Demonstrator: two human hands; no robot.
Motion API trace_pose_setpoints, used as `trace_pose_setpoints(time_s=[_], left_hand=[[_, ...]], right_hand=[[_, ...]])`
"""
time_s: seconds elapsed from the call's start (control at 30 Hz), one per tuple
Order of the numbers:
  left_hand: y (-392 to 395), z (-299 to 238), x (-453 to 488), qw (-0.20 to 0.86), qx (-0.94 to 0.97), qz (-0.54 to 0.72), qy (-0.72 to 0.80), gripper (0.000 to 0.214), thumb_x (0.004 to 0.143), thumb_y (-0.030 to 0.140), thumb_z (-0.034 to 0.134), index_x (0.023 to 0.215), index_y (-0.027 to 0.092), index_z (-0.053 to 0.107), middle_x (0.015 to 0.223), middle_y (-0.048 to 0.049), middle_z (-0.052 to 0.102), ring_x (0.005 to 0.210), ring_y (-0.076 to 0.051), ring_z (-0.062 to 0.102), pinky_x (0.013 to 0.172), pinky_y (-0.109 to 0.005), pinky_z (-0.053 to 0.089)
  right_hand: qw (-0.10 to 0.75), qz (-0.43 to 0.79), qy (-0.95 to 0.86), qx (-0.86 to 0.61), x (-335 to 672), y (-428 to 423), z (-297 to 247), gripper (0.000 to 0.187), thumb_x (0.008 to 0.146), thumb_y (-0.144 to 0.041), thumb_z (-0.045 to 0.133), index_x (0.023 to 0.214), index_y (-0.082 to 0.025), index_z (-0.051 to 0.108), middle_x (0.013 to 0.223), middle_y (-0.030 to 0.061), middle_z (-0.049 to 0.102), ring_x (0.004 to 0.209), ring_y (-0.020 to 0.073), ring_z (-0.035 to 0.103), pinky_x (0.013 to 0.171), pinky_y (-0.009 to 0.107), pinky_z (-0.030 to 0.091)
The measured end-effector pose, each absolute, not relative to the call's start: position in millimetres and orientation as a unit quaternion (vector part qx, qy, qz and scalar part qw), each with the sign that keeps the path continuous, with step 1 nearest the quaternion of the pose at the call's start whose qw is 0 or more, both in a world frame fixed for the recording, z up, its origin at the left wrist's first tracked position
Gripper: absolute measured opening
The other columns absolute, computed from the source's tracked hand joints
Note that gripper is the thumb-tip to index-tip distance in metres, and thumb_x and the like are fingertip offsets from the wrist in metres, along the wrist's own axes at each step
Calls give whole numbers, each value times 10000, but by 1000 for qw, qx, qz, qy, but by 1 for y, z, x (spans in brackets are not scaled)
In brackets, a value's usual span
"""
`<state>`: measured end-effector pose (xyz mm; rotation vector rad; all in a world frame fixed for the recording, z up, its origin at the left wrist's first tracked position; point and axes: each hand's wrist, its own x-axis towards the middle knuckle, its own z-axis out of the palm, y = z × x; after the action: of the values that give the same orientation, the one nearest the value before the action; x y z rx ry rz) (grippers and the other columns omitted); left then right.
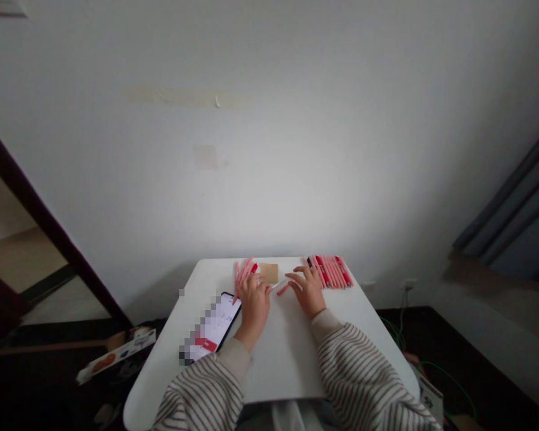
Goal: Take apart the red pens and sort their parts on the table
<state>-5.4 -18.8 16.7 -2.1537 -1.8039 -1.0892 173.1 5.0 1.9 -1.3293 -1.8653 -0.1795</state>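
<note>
Between my hands is a thin white stick (277, 284), perhaps a pen part; its exact kind is too small to tell. My left hand (254, 296) appears to pinch its near end between thumb and forefinger, the other fingers spread over a small bunch of pink pens (244, 269). At the far end, the thumb and forefinger of my right hand (309, 293) close around the stick. Just below it, a short pink piece (282, 291) lies by my right thumb. A tan square (269, 273) rests beyond my fingers, its lower left partly covered by my left hand.
A row of pink and red pens (335, 272) lies at the table's back right. On the left, a phone (215, 326) with a lit screen sits beside my left wrist. The white table (287, 365) stands against a wall (296, 179); green cables (397, 332) run along the floor at right.
</note>
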Motion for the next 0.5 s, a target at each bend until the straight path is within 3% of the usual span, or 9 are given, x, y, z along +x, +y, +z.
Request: trace_pose_setpoints(time_s=[0.27,0.5], left_hand=[[-18,14,-5,61,-720,-367,-586,143,827,258,560,782,239,694,1115,-59,608,1151,-222,497,1086,-471,302],[-17,13,-6,65,-722,-365,-584,165,844,279,536,801,240,690,1124,-67,599,1153,-227,495,1077,-480,308]], right_hand=[[408,-52,-748,-520,169,2,4,138,847,-230,627,904,-298,733,1035,40,631,1021,216,437,888,365,355],[410,-44,-747,-522,170,4,1,129,854,-239,615,888,-282,732,962,47,635,982,213,452,868,357,356]])
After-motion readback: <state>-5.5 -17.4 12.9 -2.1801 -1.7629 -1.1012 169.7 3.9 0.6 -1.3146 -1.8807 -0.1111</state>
